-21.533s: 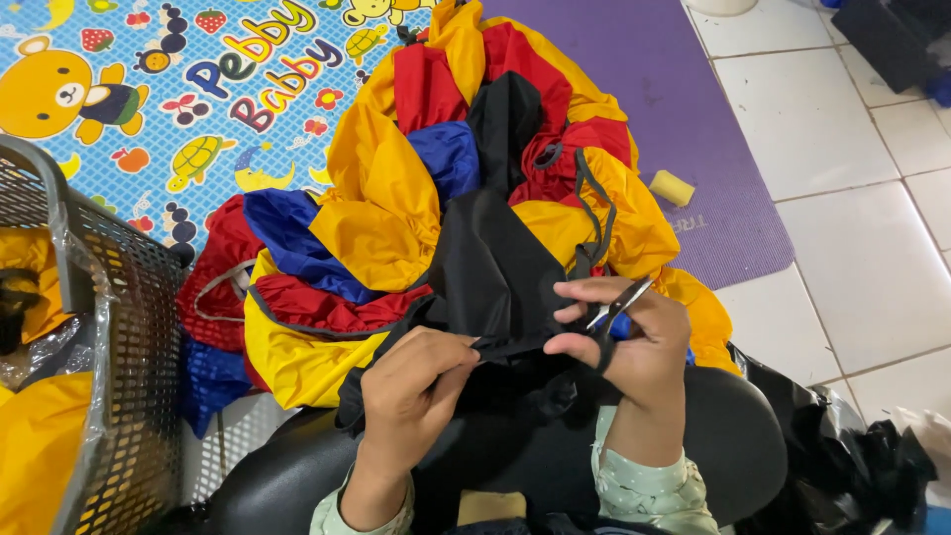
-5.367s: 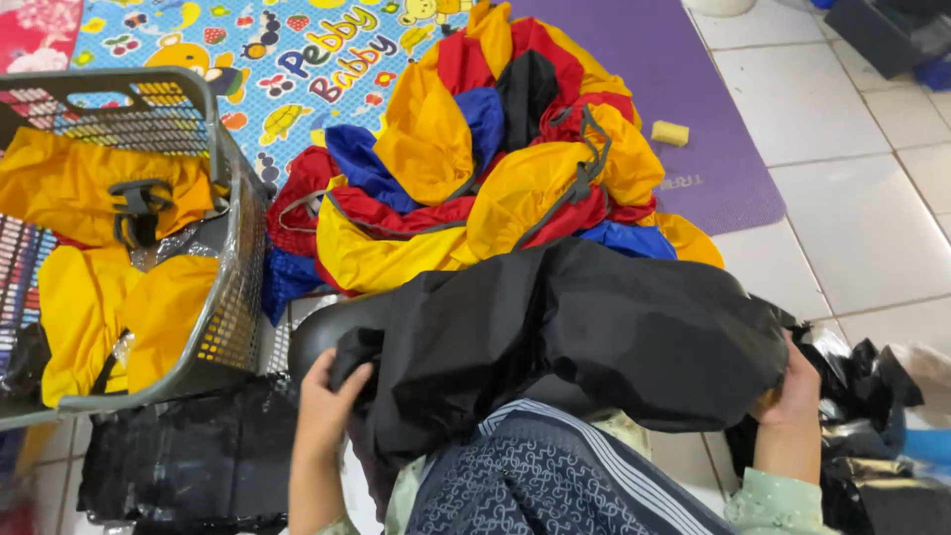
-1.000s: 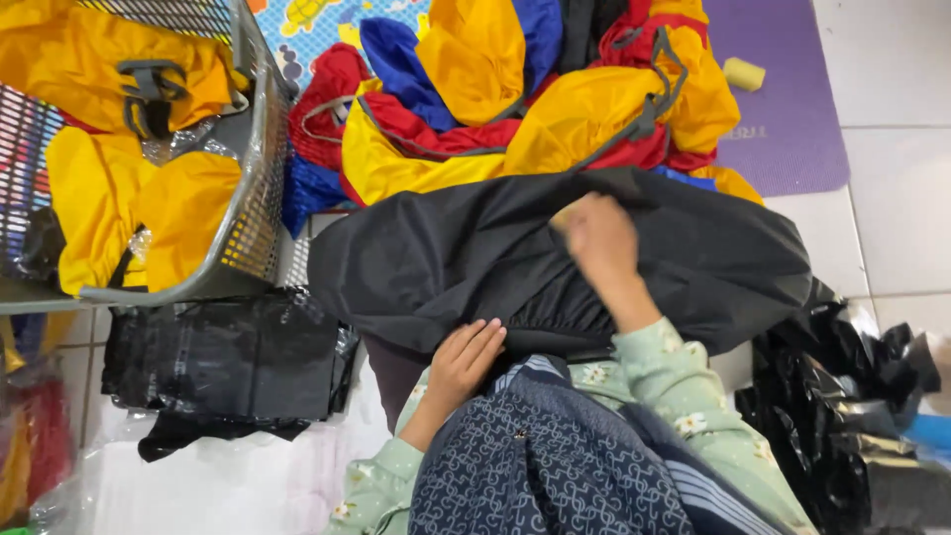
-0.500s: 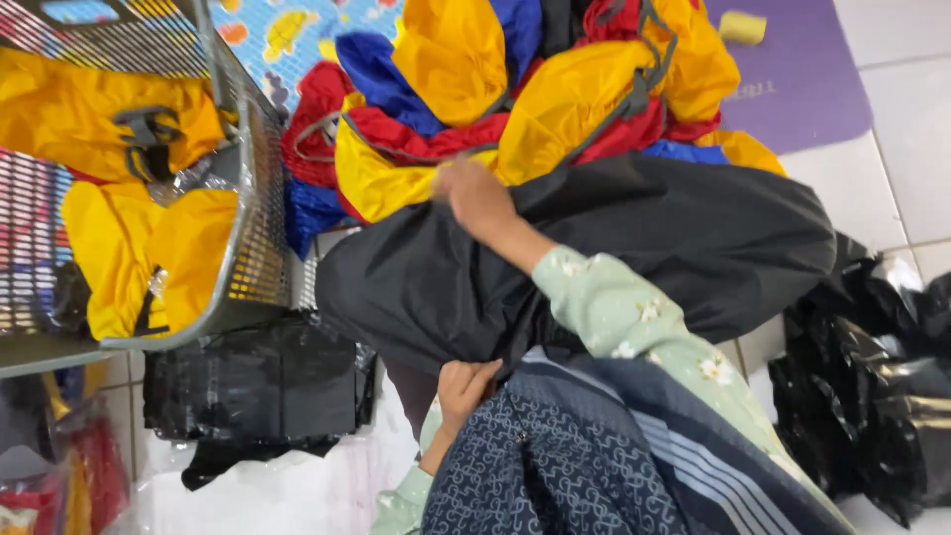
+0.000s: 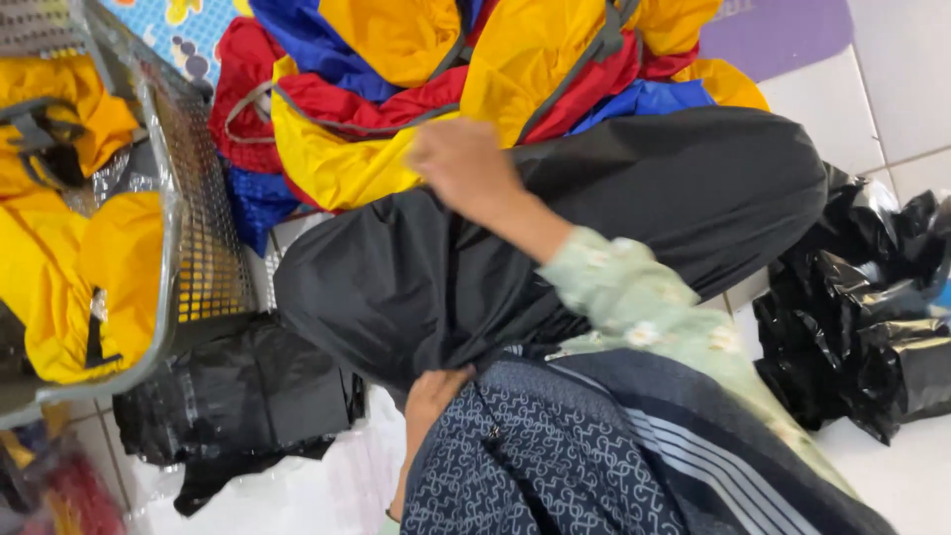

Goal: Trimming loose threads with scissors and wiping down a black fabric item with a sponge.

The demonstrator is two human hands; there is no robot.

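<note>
We look down at our lap, where a large black fabric bundle (image 5: 634,228) lies draped across us. Its long axis runs from the lower left up to the right, and its rounded right end points toward the white tiled floor (image 5: 911,89).

Our right hand (image 5: 466,168) reaches across the bundle's far edge, where the black cloth meets a heap of yellow, red and blue fabric (image 5: 466,89). The hand is blurred; the fingers look loosely curled on the cloth, but we cannot tell whether they are gripping it.

Our left hand (image 5: 436,391) sits low at the near left edge of the bundle, mostly hidden between the black cloth and our dark patterned skirt (image 5: 555,456), so we cannot tell how its fingers are set.

Room is tight. To the left, a wire mesh basket (image 5: 198,238) holding yellow garments (image 5: 69,267) stands just beside the bundle. Below the basket lies a flat stack of black plastic packets (image 5: 238,396). To the right, crumpled black plastic bags (image 5: 862,317) crowd close to the bundle's right end. The only open floor is the tile at the upper right and lower right corners.
</note>
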